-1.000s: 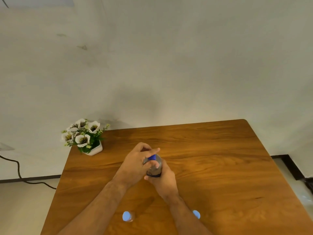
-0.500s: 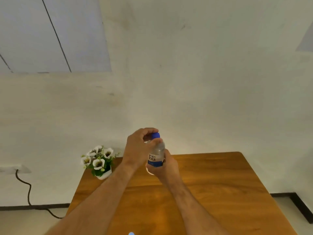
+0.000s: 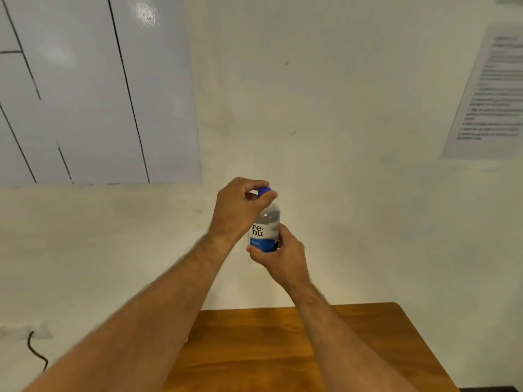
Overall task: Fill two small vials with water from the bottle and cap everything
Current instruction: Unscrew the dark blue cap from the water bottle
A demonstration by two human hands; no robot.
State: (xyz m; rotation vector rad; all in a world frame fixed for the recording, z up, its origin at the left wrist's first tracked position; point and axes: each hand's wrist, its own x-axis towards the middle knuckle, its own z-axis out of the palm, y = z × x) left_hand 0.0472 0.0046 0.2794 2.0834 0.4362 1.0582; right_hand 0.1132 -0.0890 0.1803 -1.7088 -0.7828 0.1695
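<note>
A small clear water bottle (image 3: 266,229) with a white and blue label is held upright in the air, in front of the wall and well above the table. My right hand (image 3: 284,257) grips its lower half from below and the right. My left hand (image 3: 239,206) comes in from above and pinches the blue cap (image 3: 264,190) on top of the bottle with thumb and fingers. The two vials are out of view.
The far end of a wooden table (image 3: 283,346) shows at the bottom. A whiteboard (image 3: 93,89) hangs on the wall upper left, a printed sheet (image 3: 492,94) upper right. A black cable (image 3: 36,352) runs from a wall socket lower left.
The view has tilted upward, so the flower pot and the vials have dropped out of sight. Both hands have lifted the bottle higher, the left hand still on the cap.
</note>
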